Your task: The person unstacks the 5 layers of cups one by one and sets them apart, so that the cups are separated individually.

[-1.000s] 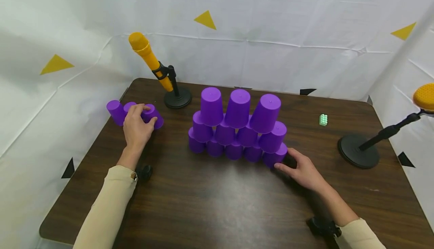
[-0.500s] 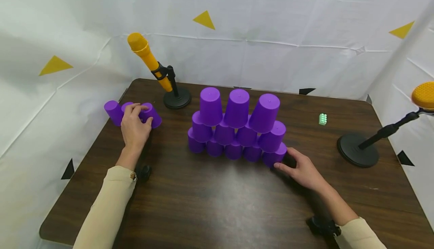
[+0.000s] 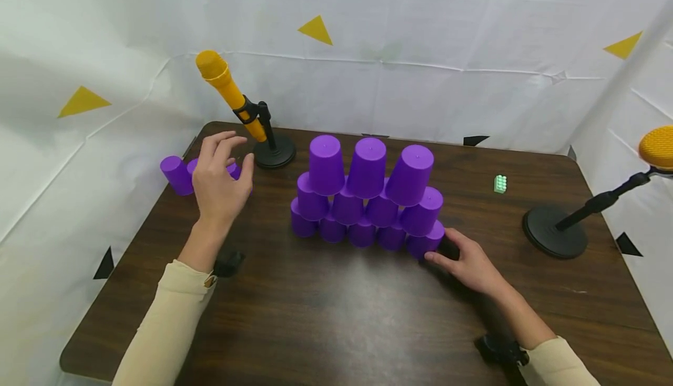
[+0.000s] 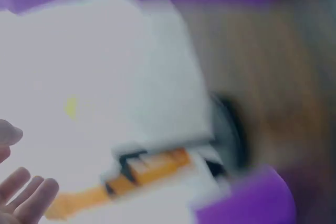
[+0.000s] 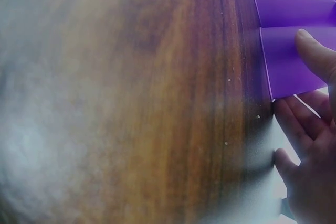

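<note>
Upside-down purple cups (image 3: 370,167) form a pyramid in mid-table, with three cups in its top row. My left hand (image 3: 221,181) hovers over a small group of purple cups (image 3: 176,174) at the table's left, partly hiding them. Thumb and fingers are spread, with nothing visible between them; the left wrist view is blurred, with the hand (image 4: 26,195) at its lower left edge. My right hand (image 3: 470,263) grips the bottom row's rightmost cup (image 3: 423,246). In the right wrist view its thumb lies on that cup (image 5: 286,61), fingers around the far side.
Behind the left-hand cups, a yellow microphone (image 3: 229,91) leans on a black stand (image 3: 275,151). Another stand (image 3: 556,234) with a yellow microphone head (image 3: 657,149) is at the right. A small mint-green block (image 3: 500,184) lies at the table's back right.
My left hand has let go of the cup at the left and risen above that group, its fingers spreading. The right hand and the pyramid have stayed put.
</note>
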`<state>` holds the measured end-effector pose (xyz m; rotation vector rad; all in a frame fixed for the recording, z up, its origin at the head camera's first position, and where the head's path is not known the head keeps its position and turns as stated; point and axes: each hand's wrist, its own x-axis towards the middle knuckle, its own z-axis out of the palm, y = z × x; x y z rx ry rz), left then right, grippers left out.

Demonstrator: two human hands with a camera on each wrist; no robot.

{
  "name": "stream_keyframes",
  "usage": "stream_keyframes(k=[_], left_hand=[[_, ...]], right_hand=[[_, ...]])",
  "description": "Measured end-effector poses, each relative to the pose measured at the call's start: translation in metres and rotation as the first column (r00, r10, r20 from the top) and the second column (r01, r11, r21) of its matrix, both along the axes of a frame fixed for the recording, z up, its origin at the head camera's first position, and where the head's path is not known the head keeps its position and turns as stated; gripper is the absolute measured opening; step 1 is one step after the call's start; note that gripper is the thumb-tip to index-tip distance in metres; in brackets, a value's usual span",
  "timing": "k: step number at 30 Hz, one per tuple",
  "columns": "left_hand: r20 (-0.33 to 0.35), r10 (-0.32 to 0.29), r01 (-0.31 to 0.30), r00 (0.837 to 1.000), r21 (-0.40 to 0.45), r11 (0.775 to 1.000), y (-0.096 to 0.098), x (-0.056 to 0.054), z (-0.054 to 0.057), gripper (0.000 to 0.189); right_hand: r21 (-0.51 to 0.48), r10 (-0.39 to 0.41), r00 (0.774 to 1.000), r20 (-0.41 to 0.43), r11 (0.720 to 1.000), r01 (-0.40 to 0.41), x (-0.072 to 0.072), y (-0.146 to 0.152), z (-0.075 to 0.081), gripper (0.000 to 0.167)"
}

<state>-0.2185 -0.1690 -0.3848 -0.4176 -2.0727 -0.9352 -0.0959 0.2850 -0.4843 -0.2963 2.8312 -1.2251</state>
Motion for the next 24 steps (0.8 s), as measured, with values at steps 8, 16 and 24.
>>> stream_keyframes(k=[8,16,24], left_hand=[[0.046,-0.43,0.421,0.902,0.135,0.897,0.072,0.059,0.069,0.043],[0.082,-0.459,0.454,0.885,0.066,0.888,0.088,0.048,0.052,0.05],[0.107,-0.496,0.478,0.861,0.158,0.864,0.098,0.06,0.065,0.04]], right_hand=[[0.002,-0.003,1.0,0.009,1.0,0.003,0.001,0.0,0.001,0.055],[0.006,-0.001,1.0,0.009,1.0,0.001,0.0,0.001,0.0,0.055],[0.003,-0.001,1.0,0.009,1.0,0.0,0.001,0.001,0.0,0.055]])
